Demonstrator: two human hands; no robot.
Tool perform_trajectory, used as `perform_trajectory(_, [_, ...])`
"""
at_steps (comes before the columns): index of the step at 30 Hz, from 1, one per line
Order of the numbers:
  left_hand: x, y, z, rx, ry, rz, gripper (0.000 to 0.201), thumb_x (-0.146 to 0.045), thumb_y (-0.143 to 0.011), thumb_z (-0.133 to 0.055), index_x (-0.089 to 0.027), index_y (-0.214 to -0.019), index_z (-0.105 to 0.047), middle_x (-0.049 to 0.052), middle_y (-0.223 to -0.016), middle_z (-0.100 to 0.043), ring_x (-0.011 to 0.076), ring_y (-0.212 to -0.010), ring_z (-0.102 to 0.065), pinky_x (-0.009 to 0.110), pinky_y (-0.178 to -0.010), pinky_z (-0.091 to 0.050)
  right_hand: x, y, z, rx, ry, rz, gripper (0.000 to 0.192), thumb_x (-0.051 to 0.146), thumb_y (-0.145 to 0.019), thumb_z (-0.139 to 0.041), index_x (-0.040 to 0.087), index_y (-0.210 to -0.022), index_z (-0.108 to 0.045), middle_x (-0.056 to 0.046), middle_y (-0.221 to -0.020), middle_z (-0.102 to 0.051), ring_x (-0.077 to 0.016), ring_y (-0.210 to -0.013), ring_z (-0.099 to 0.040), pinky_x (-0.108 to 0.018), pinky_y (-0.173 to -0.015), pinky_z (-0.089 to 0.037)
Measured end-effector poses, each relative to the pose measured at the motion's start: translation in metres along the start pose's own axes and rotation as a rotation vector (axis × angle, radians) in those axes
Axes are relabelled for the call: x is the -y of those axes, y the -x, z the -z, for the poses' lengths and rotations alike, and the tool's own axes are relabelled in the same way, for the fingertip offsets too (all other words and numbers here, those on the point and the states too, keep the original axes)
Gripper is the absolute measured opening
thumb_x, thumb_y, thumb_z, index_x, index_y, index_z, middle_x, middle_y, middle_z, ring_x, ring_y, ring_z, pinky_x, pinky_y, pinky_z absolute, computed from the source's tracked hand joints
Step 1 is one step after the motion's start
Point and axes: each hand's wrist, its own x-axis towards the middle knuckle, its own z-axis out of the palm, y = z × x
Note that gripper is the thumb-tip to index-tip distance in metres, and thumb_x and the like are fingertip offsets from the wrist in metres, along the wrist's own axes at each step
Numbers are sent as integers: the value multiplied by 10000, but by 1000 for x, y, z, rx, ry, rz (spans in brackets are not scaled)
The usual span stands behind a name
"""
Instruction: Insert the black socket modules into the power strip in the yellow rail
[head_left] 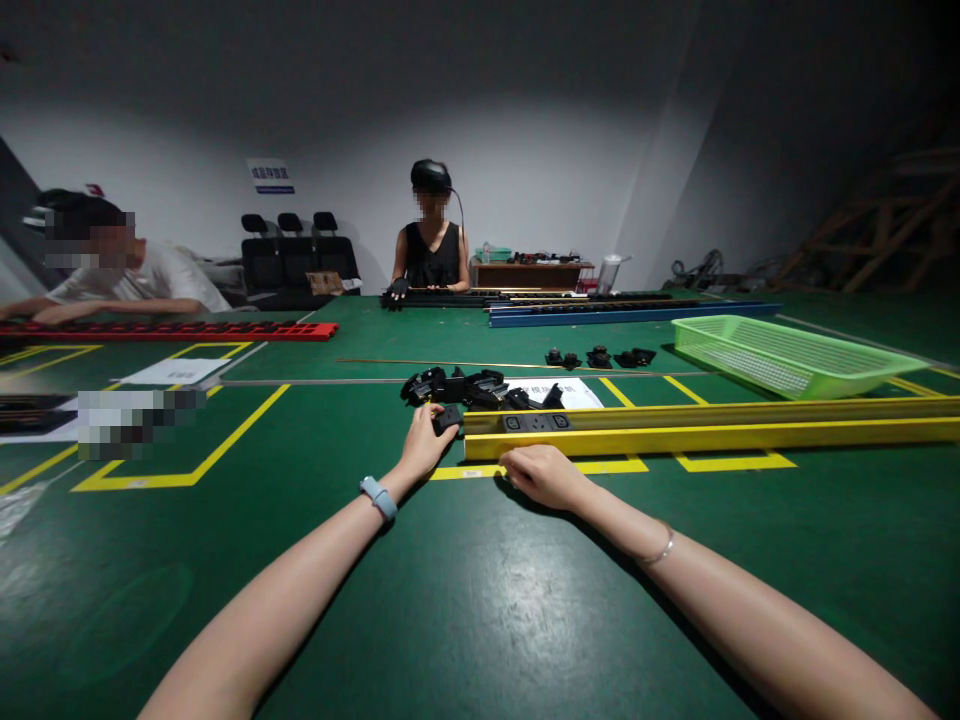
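Note:
My left hand (424, 440) is closed on a black socket module (447, 419), just off the left end of a yellow channel rail (697, 440). Inside that rail, near the same end, sits a black and grey socket module (536, 423) with its outlets facing up. Curled against the rail's front wall is my right hand (541, 474); whatever its fingers hold, if anything, is hidden. Behind my left hand lies a pile of black modules (457, 388), partly over a white printed sheet (574, 393).
A light green plastic basket (787, 358) stands behind the rail. Several black parts (598, 357) and a thin brass strip (427, 362) lie farther back. A blue rail (630, 314) and a red rail (187, 331) are near two other people across the green table (315, 580).

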Motion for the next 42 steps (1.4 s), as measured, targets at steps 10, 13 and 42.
perform_trajectory(10, [-4,2,2,-126,131,37,540,-342,-679,-734,-201,-1152,-514,74,-1158,-401,188,-982,-587,393,-953,-464,-2,0,-2,2,6,10,113,185,-889,-459,177,-887,-572,-33,-734,-640,-139,-667,-584,-234,-632,-375])
perform_trajectory(13, [-4,1,3,-162,170,53,542,-368,-691,-724,-193,-1163,-522,96,-1192,-425,211,-1033,-579,399,-972,-446,-2,0,-1,-12,10,11,118,192,-896,-455,177,-882,-571,-32,-727,-635,-136,-651,-577,-236,-619,-369])
perform_trajectory(42, [-23,3,12,129,513,86,467,-281,-717,-661,-175,-1146,-510,88,-1072,-623,198,-924,-626,352,-845,-492,-2,0,0,-20,-10,16,105,174,-883,-467,178,-874,-572,-35,-735,-644,-134,-649,-582,-232,-617,-381])
